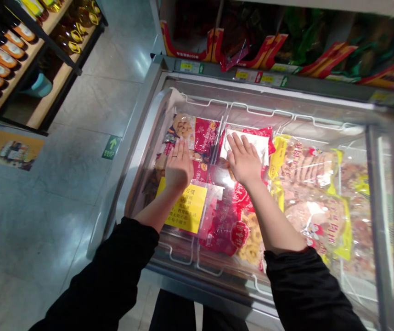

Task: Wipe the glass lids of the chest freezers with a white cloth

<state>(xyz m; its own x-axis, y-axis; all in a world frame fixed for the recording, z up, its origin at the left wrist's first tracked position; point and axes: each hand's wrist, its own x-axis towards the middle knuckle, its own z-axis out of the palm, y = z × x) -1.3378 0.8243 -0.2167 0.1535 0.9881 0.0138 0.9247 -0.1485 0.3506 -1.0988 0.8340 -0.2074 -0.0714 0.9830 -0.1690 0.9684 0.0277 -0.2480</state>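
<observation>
My left hand (178, 165) lies flat on the clear sliding lid (214, 172) of a chest freezer, fingers stretched out close together. A ring shows on one finger. Beneath it, through the lid, are red and dark snack-like frozen packs (205, 135). My right hand (243, 158) is spread flat over a white folded cloth or paper wipe (261, 145), which seems to rest on the lid; which material it is I cannot tell. A yellow notice (186, 207) with printed writing is on the lid below my left hand.
Inside the freezer are white wire baskets (262, 110), red bags (226, 225) and yellow-edged packs of sliced meat (307, 161). Behind it runs a shelf with price tags (192, 67). Bottles (2, 57) stand on a rack at the left, above tiled floor (76, 115) with a green exit sign (111, 147).
</observation>
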